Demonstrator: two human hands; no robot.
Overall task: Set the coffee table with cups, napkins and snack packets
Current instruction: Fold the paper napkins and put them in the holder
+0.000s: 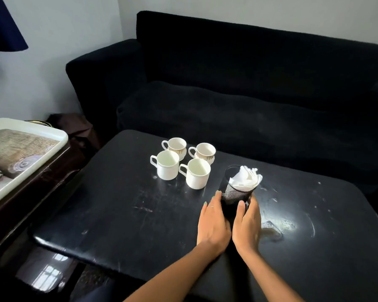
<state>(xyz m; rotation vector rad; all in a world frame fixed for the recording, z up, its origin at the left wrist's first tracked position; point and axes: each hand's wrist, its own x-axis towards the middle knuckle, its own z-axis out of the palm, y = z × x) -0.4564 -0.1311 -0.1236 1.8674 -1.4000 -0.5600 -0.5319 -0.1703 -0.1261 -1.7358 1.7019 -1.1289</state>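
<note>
Several white cups (180,162) stand grouped on the black coffee table (122,205), handles to the left; the two far ones carry gold trim. Right of them stands a black mesh holder (235,192) stuffed with white napkins (246,178). My left hand (213,223) lies against the holder's left side with fingers fairly straight. My right hand (247,223) clasps its right side, thumb on the front and fingers wrapped behind. No snack packets are in view.
A white tray (52,131) with a woven-pattern picture rests on a dark side table at the left. A black sofa (249,94) runs behind the coffee table. A dark lampshade (2,25) hangs at the top left. The tabletop is scratched, with smears at the right.
</note>
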